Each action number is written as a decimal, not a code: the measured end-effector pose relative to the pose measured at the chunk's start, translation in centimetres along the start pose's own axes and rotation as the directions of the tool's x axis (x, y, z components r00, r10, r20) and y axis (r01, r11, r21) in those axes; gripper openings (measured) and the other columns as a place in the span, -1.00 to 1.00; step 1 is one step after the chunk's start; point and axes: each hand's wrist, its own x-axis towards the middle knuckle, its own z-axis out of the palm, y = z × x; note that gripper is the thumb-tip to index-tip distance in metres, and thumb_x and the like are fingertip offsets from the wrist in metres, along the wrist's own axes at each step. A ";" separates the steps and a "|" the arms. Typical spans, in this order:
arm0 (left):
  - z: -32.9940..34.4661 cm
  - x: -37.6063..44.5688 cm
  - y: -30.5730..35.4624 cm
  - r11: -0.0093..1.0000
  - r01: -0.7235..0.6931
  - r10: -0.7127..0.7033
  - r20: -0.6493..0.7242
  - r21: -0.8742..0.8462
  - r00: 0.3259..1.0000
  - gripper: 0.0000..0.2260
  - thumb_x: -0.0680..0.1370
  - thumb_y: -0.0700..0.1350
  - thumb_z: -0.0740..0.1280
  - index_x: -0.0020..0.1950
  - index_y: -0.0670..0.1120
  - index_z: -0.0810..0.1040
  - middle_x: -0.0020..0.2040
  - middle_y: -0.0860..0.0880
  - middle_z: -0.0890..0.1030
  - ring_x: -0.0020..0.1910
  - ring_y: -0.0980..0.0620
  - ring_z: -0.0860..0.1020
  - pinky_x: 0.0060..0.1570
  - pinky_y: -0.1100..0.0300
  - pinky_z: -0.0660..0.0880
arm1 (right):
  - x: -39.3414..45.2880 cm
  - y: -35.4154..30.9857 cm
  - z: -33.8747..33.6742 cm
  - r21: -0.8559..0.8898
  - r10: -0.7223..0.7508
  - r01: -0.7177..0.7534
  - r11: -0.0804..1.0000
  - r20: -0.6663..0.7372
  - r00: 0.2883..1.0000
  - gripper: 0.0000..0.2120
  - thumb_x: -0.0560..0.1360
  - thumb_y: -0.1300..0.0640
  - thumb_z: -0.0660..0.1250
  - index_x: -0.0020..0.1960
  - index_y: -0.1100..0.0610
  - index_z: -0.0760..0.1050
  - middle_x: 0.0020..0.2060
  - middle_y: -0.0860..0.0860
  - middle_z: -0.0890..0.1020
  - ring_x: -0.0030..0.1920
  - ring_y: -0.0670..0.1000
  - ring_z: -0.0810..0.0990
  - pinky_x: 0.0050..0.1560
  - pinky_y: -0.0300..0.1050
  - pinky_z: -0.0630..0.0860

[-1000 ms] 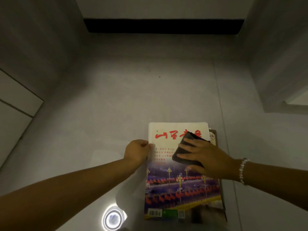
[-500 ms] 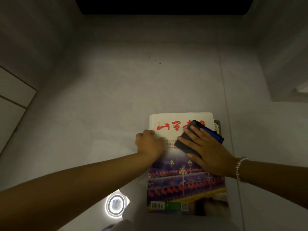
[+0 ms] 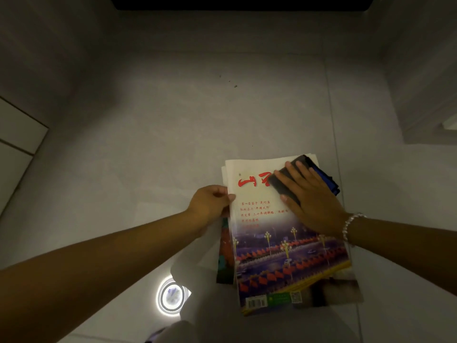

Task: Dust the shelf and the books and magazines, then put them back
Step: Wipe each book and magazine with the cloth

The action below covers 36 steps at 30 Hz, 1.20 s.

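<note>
A stack of magazines lies on the grey floor; the top magazine [image 3: 284,256] has a cream cover with red characters and a night street photo. My right hand [image 3: 311,204] lies flat with straight fingers on a dark cloth [image 3: 284,181] with a blue edge, pressing it onto the cover's upper right. My left hand [image 3: 210,201] grips the left edge of the top magazine, thumb on the cover. Another magazine [image 3: 225,251] sticks out underneath on the left.
Glossy grey floor tiles [image 3: 173,120] stretch ahead, with a round ceiling-lamp reflection [image 3: 171,297] near me. Grey panels rise on the left [image 3: 37,70] and right [image 3: 425,82]. A dark opening [image 3: 242,2] runs along the far edge.
My right hand slid the cloth up toward the cover's top right corner. My left hand moved back to the left edge, and the top magazine shifted so that the lower one shows.
</note>
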 end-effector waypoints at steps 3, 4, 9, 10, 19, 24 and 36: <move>0.0 -0.1 0.4 0.996 0.061 -0.053 0.118 -0.059 0.992 -0.93 0.57 -0.23 0.30 0.01 -0.11 0.54 0.00 -0.04 0.62 -0.09 -0.02 0.62 -0.17 0.05 0.57 | 1.0 -1.4 -0.3 0.018 0.083 -0.082 0.996 -0.034 0.996 -0.26 0.51 -0.31 -0.40 0.52 0.01 0.10 0.51 0.10 0.14 0.52 0.11 -0.02 0.45 0.00 -0.18; 0.1 -0.2 0.5 0.995 0.073 -0.061 0.157 -0.068 0.986 -0.91 0.57 -0.24 0.30 0.05 -0.11 0.53 0.02 -0.05 0.62 -0.05 -0.04 0.62 -0.17 0.05 0.58 | 1.1 -2.4 -0.2 0.012 0.044 -0.043 0.999 -0.020 0.999 -0.28 0.52 -0.30 -0.40 0.53 0.00 0.09 0.51 0.09 0.13 0.52 0.13 -0.02 0.45 0.02 -0.17; 0.3 0.1 0.4 0.985 0.129 -0.107 0.186 -0.111 0.977 -0.86 0.56 -0.26 0.30 0.11 -0.16 0.51 0.14 -0.16 0.61 -0.03 -0.08 0.62 -0.23 0.12 0.61 | 1.1 -3.4 0.3 -0.003 -0.252 0.254 0.967 0.095 0.963 -0.48 0.59 -0.20 -0.26 0.52 -0.10 -0.06 0.51 -0.07 -0.05 0.52 -0.02 -0.17 0.46 -0.09 -0.33; 0.4 0.2 0.4 0.986 0.131 -0.112 0.175 -0.102 0.978 -0.85 0.56 -0.26 0.30 0.13 -0.16 0.52 0.15 -0.16 0.61 0.00 -0.09 0.62 -0.21 0.10 0.61 | 1.5 -2.7 0.1 -0.025 -0.225 0.227 0.973 0.081 0.971 -0.48 0.60 -0.19 -0.24 0.53 -0.09 -0.04 0.51 -0.06 -0.03 0.52 -0.01 -0.15 0.48 -0.07 -0.29; 0.5 0.5 0.3 0.983 0.133 -0.108 0.193 -0.123 0.975 -0.84 0.56 -0.29 0.29 0.14 -0.20 0.50 0.10 -0.19 0.62 -0.05 -0.09 0.64 -0.19 0.12 0.63 | 3.4 -6.4 0.0 0.029 -0.171 0.169 0.985 0.129 0.977 -0.40 0.49 -0.21 -0.36 0.52 -0.12 -0.16 0.52 -0.03 -0.12 0.52 0.05 -0.25 0.43 -0.05 -0.36; 0.4 0.3 0.2 0.981 0.130 -0.100 0.201 -0.141 0.975 -0.81 0.56 -0.29 0.30 0.17 -0.20 0.50 0.10 -0.14 0.62 0.01 -0.10 0.62 -0.20 0.12 0.61 | 4.9 -4.1 -0.9 -0.071 -0.139 0.149 0.986 0.134 0.981 -0.44 0.55 -0.18 -0.32 0.53 -0.10 -0.17 0.52 -0.07 -0.15 0.51 0.00 -0.25 0.43 -0.07 -0.34; 0.3 0.6 0.0 0.977 0.139 -0.099 0.232 -0.164 0.968 -0.84 0.54 -0.33 0.31 0.09 -0.17 0.49 -0.01 -0.09 0.61 0.00 -0.10 0.60 -0.22 0.10 0.61 | 6.2 -4.4 -1.2 -0.089 -0.034 0.050 0.995 0.172 0.984 -0.51 0.62 -0.13 -0.24 0.53 -0.11 -0.21 0.54 -0.02 -0.16 0.52 0.03 -0.24 0.44 -0.04 -0.32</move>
